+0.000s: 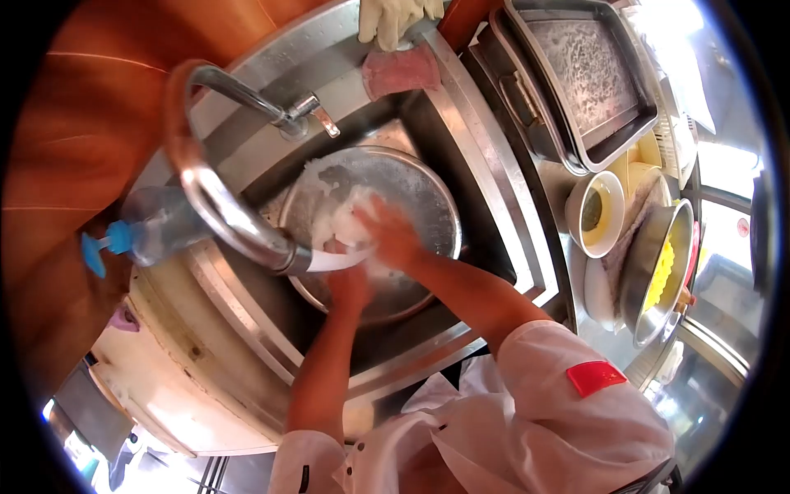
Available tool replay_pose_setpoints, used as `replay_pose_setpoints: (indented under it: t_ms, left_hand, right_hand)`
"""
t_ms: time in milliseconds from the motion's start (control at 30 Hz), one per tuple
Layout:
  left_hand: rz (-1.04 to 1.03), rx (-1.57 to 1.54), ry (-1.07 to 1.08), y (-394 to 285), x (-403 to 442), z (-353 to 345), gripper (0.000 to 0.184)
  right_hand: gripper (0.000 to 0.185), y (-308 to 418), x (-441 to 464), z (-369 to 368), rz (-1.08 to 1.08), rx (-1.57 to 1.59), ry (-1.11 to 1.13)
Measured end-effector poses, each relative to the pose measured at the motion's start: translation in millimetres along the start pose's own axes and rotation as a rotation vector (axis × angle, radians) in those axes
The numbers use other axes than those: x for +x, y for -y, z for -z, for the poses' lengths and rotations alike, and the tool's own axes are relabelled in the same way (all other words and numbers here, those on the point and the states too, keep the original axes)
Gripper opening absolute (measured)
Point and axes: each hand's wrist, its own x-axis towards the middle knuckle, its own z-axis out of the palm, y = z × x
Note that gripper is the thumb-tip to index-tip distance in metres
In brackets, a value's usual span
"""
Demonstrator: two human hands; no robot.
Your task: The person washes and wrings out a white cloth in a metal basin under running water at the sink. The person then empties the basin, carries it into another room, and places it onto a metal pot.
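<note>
A wide metal bowl (448,206) sits in the steel sink and holds cloudy water with whitish, foamy-looking material (333,177) on it. Inside the bowl, my right hand (391,235) has its fingers stretched out and apart against a white mass that I cannot identify. My left hand (350,284) is low in the bowl beside the running water (333,260); its fingers are largely hidden and blurred. The stream falls from the curved tap (218,206) close to both hands.
On the sink's back ledge lies a pink cloth (401,72) near light gloves (395,18). A clear bottle with a blue pump (160,224) stands left. Metal trays (588,74), a white bowl (594,214) and a metal bowl with yellow food (668,272) are at right.
</note>
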Motion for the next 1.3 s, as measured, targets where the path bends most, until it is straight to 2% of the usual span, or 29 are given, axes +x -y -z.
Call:
replay_pose_setpoints:
  t_ms: [67,133,167,200,233,300,333,400,433,500,567,600,633,700,833,933,1000,1033,1067,1133,1200,1233,1300]
  left_hand:
    - [0.007,-0.008,0.041,24,23,-50,0.068]
    - [0.0,-0.048,0.056,38,43,-70,0.068]
    - [0.0,-0.078,0.067,45,51,-70,0.067]
    - [-0.001,-0.102,0.081,51,61,-66,0.067]
    - [-0.001,-0.131,0.105,57,71,-59,0.066]
    - [0.008,-0.186,0.181,60,89,-31,0.065]
    - [0.01,-0.203,0.217,56,100,-5,0.065]
    - [0.024,-0.25,0.255,38,103,48,0.064]
    - [0.028,-0.261,0.257,22,92,77,0.064]
    - [0.009,-0.226,0.233,-8,61,131,0.063]
    - [-0.06,-0.106,0.182,-30,25,160,0.064]
    - [-0.125,0.008,0.139,-33,10,165,0.066]
    - [-0.125,0.01,0.135,-30,5,156,0.066]
    - [-0.197,-0.103,-0.015,-19,7,117,0.071]
    - [-0.179,-0.096,-0.101,-1,41,43,0.081]
    - [-0.155,-0.131,-0.055,18,68,4,0.08]
    - [-0.103,-0.191,0.002,30,88,-10,0.079]
    - [-0.083,-0.221,0.03,35,97,-13,0.078]
    - [-0.06,-0.245,0.058,39,105,-12,0.078]
    - [-0.022,-0.3,0.124,41,119,1,0.077]
    - [0.004,-0.375,0.197,35,128,30,0.076]
    - [0.017,-0.421,0.221,28,129,45,0.075]
    - [0.038,-0.506,0.208,7,121,75,0.074]
  right_hand:
    - [0.062,-15,12,-29,-0.008,0.081,0.082]
    - [0.057,-24,33,-34,-0.01,0.157,0.158]
    - [0.053,-21,43,-27,-0.137,0.262,0.27]
    - [0.05,-22,54,-26,-0.262,0.365,0.378]
    - [0.05,-26,66,-24,-0.266,0.365,0.38]
    - [0.044,-30,82,-23,-0.176,0.008,0.684]
    - [0.044,-41,88,-46,-0.17,0.001,0.66]
    - [0.047,-22,101,-8,-0.157,-0.06,0.717]
    - [0.048,-11,96,18,-0.153,-0.027,0.711]
    - [0.05,2,73,55,-0.092,0.006,0.542]
    - [0.054,4,34,63,0.007,-0.075,0.307]
    - [0.062,5,17,65,0.103,-0.156,0.081]
    - [0.062,5,8,68,0.104,-0.157,0.077]
    - [0.08,3,-2,71,0.263,-0.084,0.015]
    - [0.088,-10,14,37,0.26,-0.155,0.056]
    - [0.075,-24,47,15,0.16,0.21,0.194]
    - [0.049,-10,64,55,-0.54,0.919,0.527]
    - [0.049,-22,74,32,-0.549,0.924,0.53]
    - [0.04,-40,83,-6,-0.445,0.725,0.465]
    - [0.034,-45,89,-25,-0.339,0.523,0.39]
    - [0.039,-34,94,-10,-0.115,0.031,0.233]
    - [0.039,-29,99,1,-0.111,0.029,0.226]
    - [0.043,-22,108,23,-0.214,-0.072,0.635]
